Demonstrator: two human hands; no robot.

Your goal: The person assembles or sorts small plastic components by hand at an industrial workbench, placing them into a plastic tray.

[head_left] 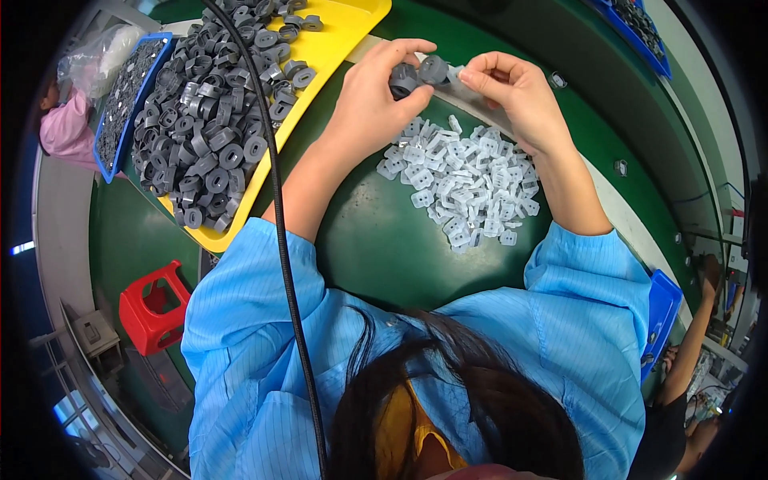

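My left hand [370, 102] is closed round a couple of dark grey round plastic caps [433, 70], held above the far part of the green table [372, 232]. Facing it, my right hand [524, 100] has its thumb and forefinger pinched on a small translucent plastic piece [455, 75], close beside the grey caps. Whether piece and caps touch I cannot tell. Below both hands lies a loose heap of small translucent white plastic pieces [472, 180] with holes in them.
To the left, a yellow tray [336, 60] is heaped with grey caps [212, 120]; beyond it stands a blue tray [102, 156] of small dark parts. A black cable [276, 184] crosses the view. A red stool [156, 308] is at lower left. Other people sit at both sides.
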